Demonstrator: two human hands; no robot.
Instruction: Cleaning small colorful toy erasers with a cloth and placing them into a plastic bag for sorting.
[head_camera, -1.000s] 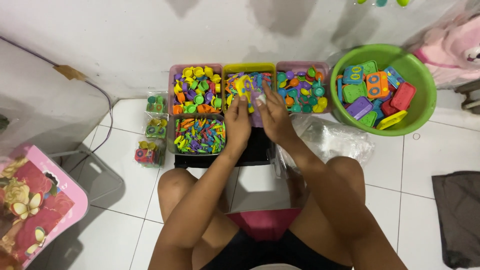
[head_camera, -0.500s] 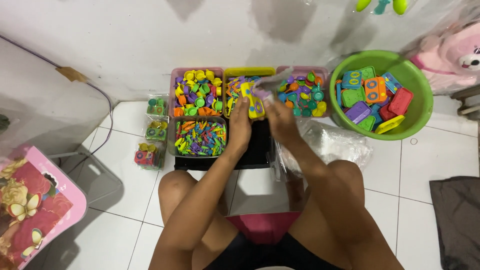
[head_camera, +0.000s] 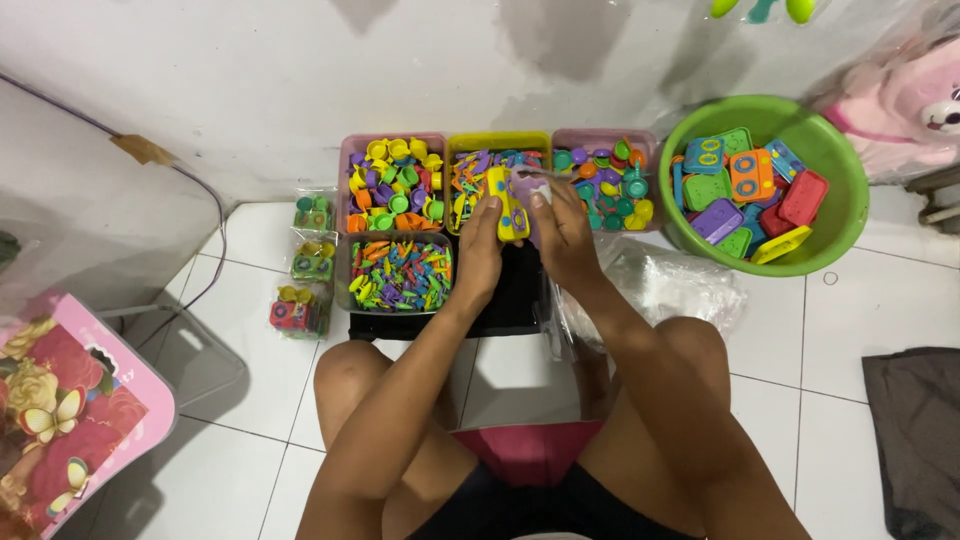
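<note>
My left hand (head_camera: 478, 252) holds a yellow toy stove (head_camera: 506, 202) upright over the yellow-rimmed middle bin (head_camera: 497, 141) of small colourful parts. My right hand (head_camera: 560, 232) pinches the edge of a small clear plastic bag (head_camera: 540, 176) right beside the stove. The two hands are close together, fingers nearly touching. A black tray (head_camera: 512, 296) lies below them, in front of my knees.
A pink bin of toy cups (head_camera: 391, 180) and a bin of tiny utensils (head_camera: 398, 270) sit left; a bin of toy pans (head_camera: 610, 180) sits right. A green bowl (head_camera: 840, 215) holds toy stoves. Clear bags (head_camera: 665, 280) lie on the tiles; packed sets (head_camera: 305, 265) stand by the wall.
My left hand has turned the yellow stove more upright. My right hand has raised the clear bag's edge next to it. The view has shifted slightly.
</note>
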